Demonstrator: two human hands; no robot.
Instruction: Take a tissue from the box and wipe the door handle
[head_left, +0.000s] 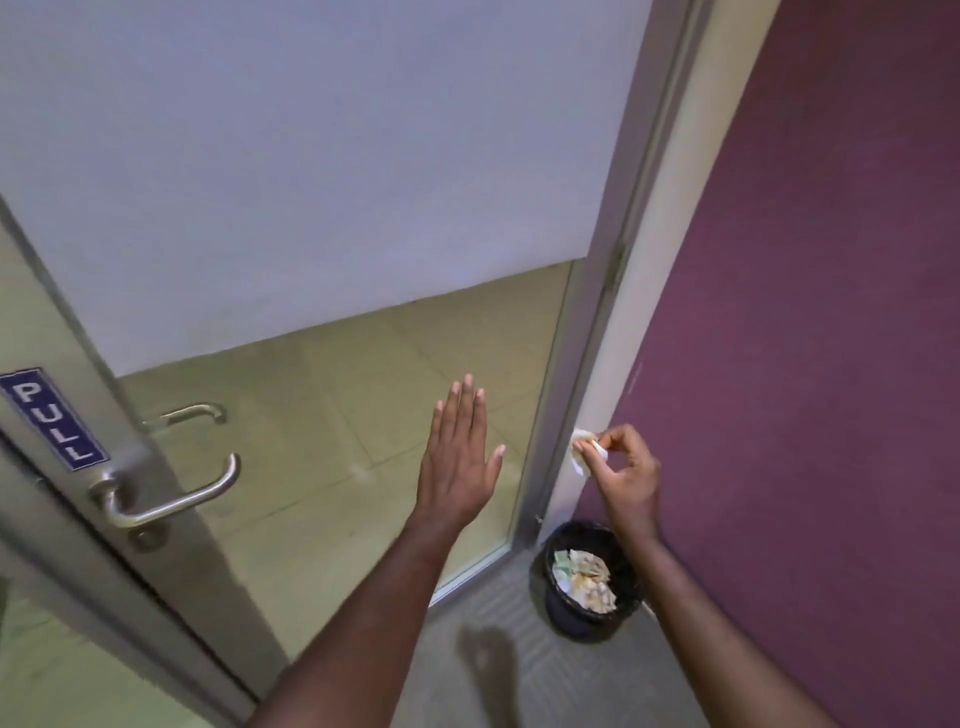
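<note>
Tissue (589, 451), scrunched small, is pinched in right hand (626, 480) fingertips, low right of the frame, above the bin (587, 577). Left hand (460, 460) is flat, fingers together. I'd let go right over the bin. Door handle (171, 499) sits low left.

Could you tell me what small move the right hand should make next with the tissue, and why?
Probably release it. The right hand pinches a crumpled tissue almost directly above the black bin, which already holds waste paper, and is well away from the door handle. The left hand is open and empty.
</note>
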